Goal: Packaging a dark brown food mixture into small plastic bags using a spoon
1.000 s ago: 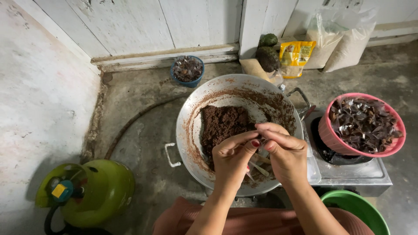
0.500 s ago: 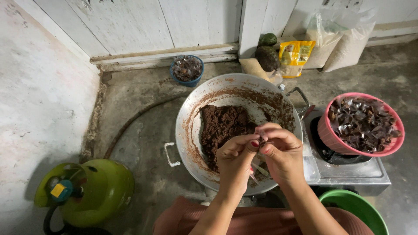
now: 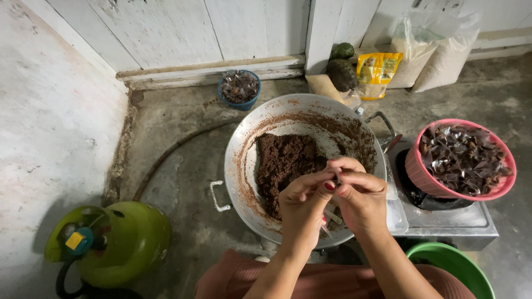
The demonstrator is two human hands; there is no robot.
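Evidently the head view catches a wrapping or pinching step: the left hand (image 3: 302,207) and the right hand (image 3: 360,199) meet over the near rim of the wide metal pan (image 3: 244,166), fingertips pressed together on something small. What exactly they pinch is too hidden to name; thin pale strips (image 3: 332,217) poke out below the knuckles. Both hands look curled and closed, fingers touching across the gap between them. The brown paste (image 3: 285,160) lies heaped in the middle of the pan, just beyond the hands, with smears up the far wall. To the right a pink basket (image 3: 413,169) full of dark crumpled wrappers rests on a stove (image 3: 460,221); a green bucket (image 3: 443,260) shows at the lower right, a green gas cylinder (image 3: 130,241) at the lower left, and a small blue bowl (image 3: 239,102) stands near the wall.

As a judgement, the next move calls for a steady twist or fold of the fingertips, held above the pan.

Against the earlier pictures, the hands have drawn closer together and tighter; pan, basket and cylinder lie as before.
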